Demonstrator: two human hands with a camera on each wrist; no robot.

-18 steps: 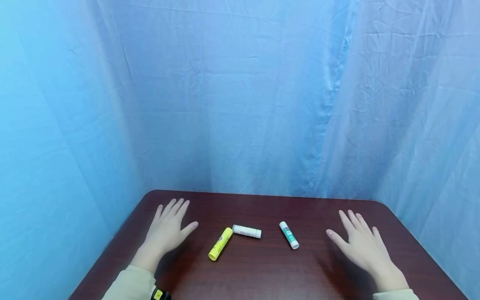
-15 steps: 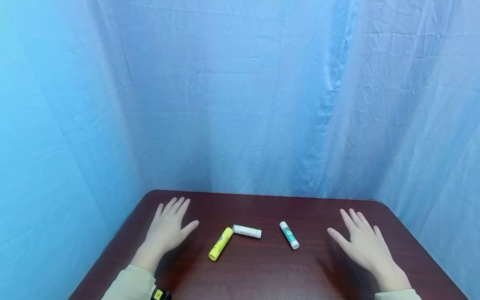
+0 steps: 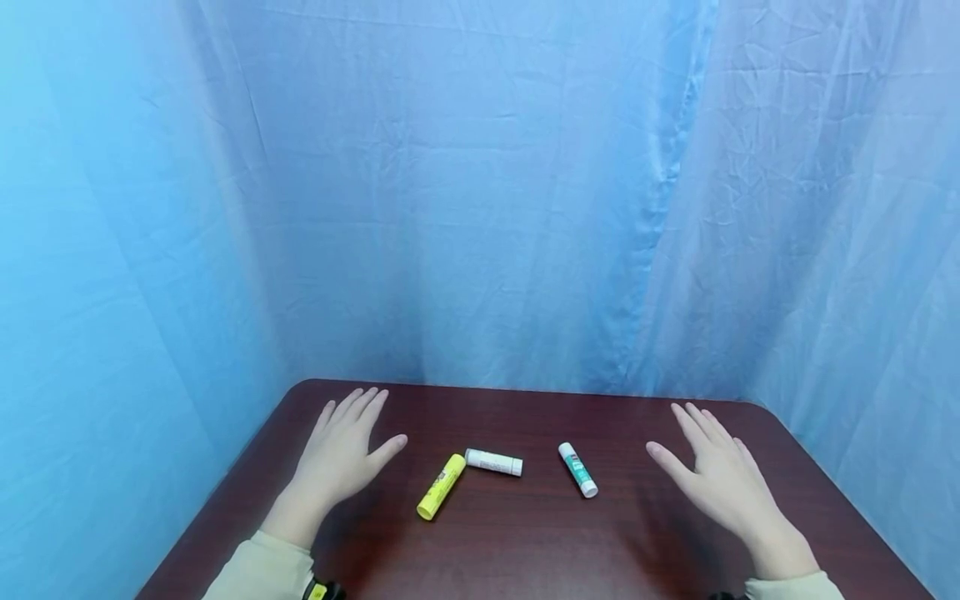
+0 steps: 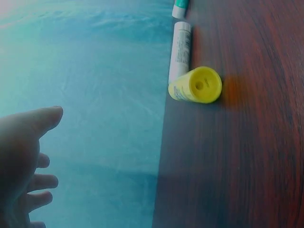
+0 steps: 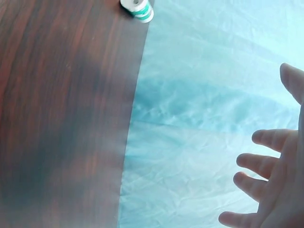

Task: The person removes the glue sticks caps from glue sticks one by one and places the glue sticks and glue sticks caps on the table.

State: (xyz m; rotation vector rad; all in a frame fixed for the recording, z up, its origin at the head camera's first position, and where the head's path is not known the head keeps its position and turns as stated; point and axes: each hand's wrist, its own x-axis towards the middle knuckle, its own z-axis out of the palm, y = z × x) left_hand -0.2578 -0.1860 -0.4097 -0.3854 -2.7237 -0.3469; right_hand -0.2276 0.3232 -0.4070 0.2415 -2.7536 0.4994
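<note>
Three glue sticks lie on the dark wooden table (image 3: 517, 550). The yellow glue stick (image 3: 441, 487) slants left of centre, one end at the left end of the white glue stick (image 3: 493, 462). Apart from them, to the right, is the green and white glue stick (image 3: 578, 470). My left hand (image 3: 337, 458) is held over the table left of the yellow one, fingers straight and thumb spread. On the far right my right hand (image 3: 723, 483) has its fingers extended, nearest the green and white stick (image 5: 139, 9). Both hands hold nothing.
Light blue curtains (image 3: 480, 192) hang behind the table and along both sides. The table's far corners are rounded. A black and yellow strap (image 3: 318, 590) shows at the left cuff.
Both hands have risen slightly and moved a little further from the body; the left has shifted slightly right, the right slightly left. The glue sticks stay in place.
</note>
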